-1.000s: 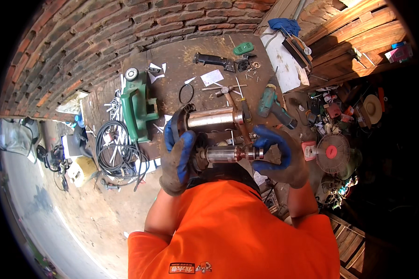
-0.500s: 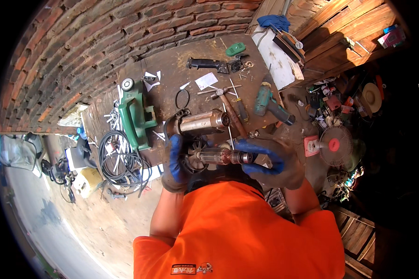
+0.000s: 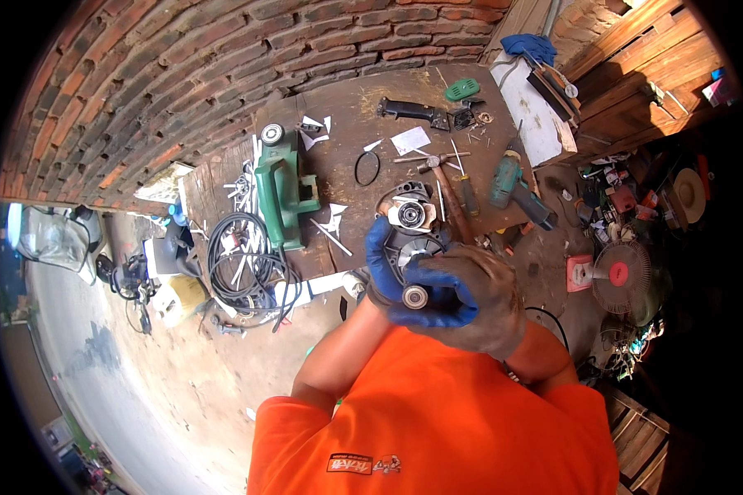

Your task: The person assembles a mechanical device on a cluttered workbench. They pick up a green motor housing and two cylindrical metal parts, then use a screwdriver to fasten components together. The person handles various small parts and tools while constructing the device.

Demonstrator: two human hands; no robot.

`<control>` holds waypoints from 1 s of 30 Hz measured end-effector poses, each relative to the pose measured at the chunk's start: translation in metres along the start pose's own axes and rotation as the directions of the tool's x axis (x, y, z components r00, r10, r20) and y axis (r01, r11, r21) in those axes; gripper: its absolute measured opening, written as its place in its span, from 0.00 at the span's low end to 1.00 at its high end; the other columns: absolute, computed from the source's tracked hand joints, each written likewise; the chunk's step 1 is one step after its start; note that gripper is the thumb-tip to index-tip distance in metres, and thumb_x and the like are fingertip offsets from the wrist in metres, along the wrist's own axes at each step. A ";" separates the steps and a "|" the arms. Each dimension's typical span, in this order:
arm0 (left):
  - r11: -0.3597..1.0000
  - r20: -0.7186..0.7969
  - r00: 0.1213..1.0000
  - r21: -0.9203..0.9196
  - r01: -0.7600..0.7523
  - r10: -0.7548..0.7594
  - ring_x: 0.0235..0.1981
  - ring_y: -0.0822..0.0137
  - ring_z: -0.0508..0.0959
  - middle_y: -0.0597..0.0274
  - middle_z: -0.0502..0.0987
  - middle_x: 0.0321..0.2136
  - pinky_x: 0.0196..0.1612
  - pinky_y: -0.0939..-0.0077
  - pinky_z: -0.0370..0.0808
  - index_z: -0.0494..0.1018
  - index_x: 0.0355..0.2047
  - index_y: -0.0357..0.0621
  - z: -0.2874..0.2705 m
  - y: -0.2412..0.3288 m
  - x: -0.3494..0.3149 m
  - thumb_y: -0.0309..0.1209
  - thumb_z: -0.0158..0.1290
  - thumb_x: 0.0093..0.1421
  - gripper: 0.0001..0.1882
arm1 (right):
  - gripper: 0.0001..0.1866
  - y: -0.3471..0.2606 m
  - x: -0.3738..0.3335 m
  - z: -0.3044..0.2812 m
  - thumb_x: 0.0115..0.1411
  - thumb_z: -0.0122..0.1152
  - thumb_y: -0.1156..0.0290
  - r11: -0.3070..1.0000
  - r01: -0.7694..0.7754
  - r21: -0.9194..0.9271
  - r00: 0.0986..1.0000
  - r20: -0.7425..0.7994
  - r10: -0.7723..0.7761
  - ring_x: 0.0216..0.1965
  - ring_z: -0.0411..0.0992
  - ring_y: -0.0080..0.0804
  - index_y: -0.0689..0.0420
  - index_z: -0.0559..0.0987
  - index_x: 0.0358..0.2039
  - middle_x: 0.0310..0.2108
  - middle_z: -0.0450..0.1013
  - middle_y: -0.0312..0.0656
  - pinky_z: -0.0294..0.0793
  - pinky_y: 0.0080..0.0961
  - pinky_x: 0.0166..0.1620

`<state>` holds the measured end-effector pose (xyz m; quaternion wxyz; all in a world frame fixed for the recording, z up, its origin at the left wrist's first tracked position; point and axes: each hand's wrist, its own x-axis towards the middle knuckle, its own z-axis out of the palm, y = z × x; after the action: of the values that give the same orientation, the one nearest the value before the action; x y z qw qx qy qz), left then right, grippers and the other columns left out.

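A motor armature [image 3: 414, 297] is held end-on, its round bearing end poking out between blue-palmed work gloves. My right hand [image 3: 483, 301] curls around the armature's body, hiding most of it. My left hand [image 3: 381, 262] is closed at the fan end, fingers beside the dark round fan part [image 3: 419, 247]. Just beyond the fingers lies a metal motor housing [image 3: 410, 214], its round end facing me. Past it are a hammer [image 3: 450, 194], a screwdriver [image 3: 468, 194] and a black rubber ring [image 3: 367, 167].
A green power-tool body [image 3: 282, 202] stands at the table's left, beside a coiled black cable [image 3: 252, 264]. A teal cordless drill [image 3: 516, 186] lies at the right edge. Further back are a black handle [image 3: 413, 111] and green cover [image 3: 462, 89]; a fan [image 3: 619, 276] stands right.
The armature has turned from lying crosswise to pointing its bearing end at me. My right hand has moved in close to the left. The view has shifted, so the table appears further right.
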<state>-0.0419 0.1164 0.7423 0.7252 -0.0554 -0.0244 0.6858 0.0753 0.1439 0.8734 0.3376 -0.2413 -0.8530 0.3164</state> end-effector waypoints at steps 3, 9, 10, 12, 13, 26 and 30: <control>0.999 -0.011 1.000 0.042 0.028 -0.027 0.49 0.57 0.79 0.56 0.76 0.52 0.51 0.61 0.80 0.68 0.60 0.48 0.000 0.000 0.000 0.57 0.46 0.64 0.33 | 0.27 0.002 -0.001 0.000 0.44 0.81 0.56 1.000 -0.009 0.014 1.000 -0.006 0.009 0.32 0.79 0.42 0.55 0.81 0.42 0.33 0.78 0.44 0.80 0.37 0.35; 0.996 0.047 0.996 -0.033 0.078 -0.076 0.52 0.56 0.78 0.54 0.75 0.55 0.54 0.59 0.80 0.65 0.63 0.48 -0.007 0.002 -0.002 0.56 0.47 0.64 0.34 | 0.27 0.004 -0.004 0.001 0.45 0.81 0.55 0.999 -0.039 0.027 0.999 0.006 0.039 0.33 0.80 0.42 0.55 0.81 0.42 0.33 0.78 0.44 0.80 0.36 0.35; 0.996 0.041 0.996 -0.042 0.076 -0.075 0.52 0.56 0.78 0.54 0.74 0.55 0.54 0.58 0.80 0.65 0.63 0.48 -0.007 0.002 -0.002 0.56 0.47 0.64 0.34 | 0.27 0.005 -0.004 0.002 0.45 0.81 0.55 0.999 -0.041 0.033 0.999 0.007 0.041 0.33 0.80 0.42 0.55 0.81 0.42 0.33 0.78 0.45 0.80 0.36 0.35; 0.997 -0.001 0.997 -0.036 0.072 -0.072 0.53 0.55 0.78 0.54 0.74 0.55 0.54 0.58 0.80 0.64 0.63 0.48 -0.005 0.002 -0.003 0.56 0.48 0.64 0.34 | 0.27 0.006 -0.004 0.002 0.45 0.81 0.55 0.999 -0.037 0.034 0.999 0.006 0.037 0.33 0.80 0.42 0.55 0.81 0.42 0.33 0.78 0.45 0.81 0.36 0.35; 0.997 -0.021 0.997 -0.033 0.070 -0.071 0.53 0.55 0.78 0.54 0.74 0.55 0.54 0.58 0.79 0.64 0.63 0.48 -0.004 0.002 -0.003 0.55 0.48 0.64 0.34 | 0.28 0.006 -0.004 0.002 0.45 0.81 0.54 0.999 -0.032 0.029 0.999 0.004 0.032 0.33 0.80 0.42 0.55 0.81 0.42 0.33 0.78 0.45 0.81 0.36 0.35; 0.998 0.009 1.000 0.055 0.013 -0.013 0.53 0.54 0.77 0.51 0.75 0.55 0.57 0.57 0.76 0.65 0.63 0.45 -0.010 0.005 -0.001 0.54 0.47 0.65 0.33 | 0.30 0.016 -0.009 -0.024 0.50 0.74 0.67 0.998 -0.017 0.060 0.995 0.095 0.012 0.42 0.79 0.44 0.57 0.77 0.54 0.44 0.77 0.50 0.81 0.38 0.42; 0.982 -0.060 0.998 0.189 0.014 -0.003 0.54 0.54 0.77 0.47 0.74 0.56 0.58 0.56 0.75 0.64 0.64 0.43 0.006 0.013 -0.003 0.53 0.47 0.67 0.33 | 0.28 0.013 -0.008 -0.032 0.53 0.69 0.73 0.984 -0.159 0.082 0.983 0.105 0.150 0.44 0.80 0.44 0.60 0.75 0.56 0.47 0.77 0.51 0.81 0.37 0.44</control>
<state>-0.0552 0.1148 0.7470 0.7305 -0.0066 0.0623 0.6801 0.1065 0.1600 0.8791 0.2803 -0.2756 -0.8321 0.3912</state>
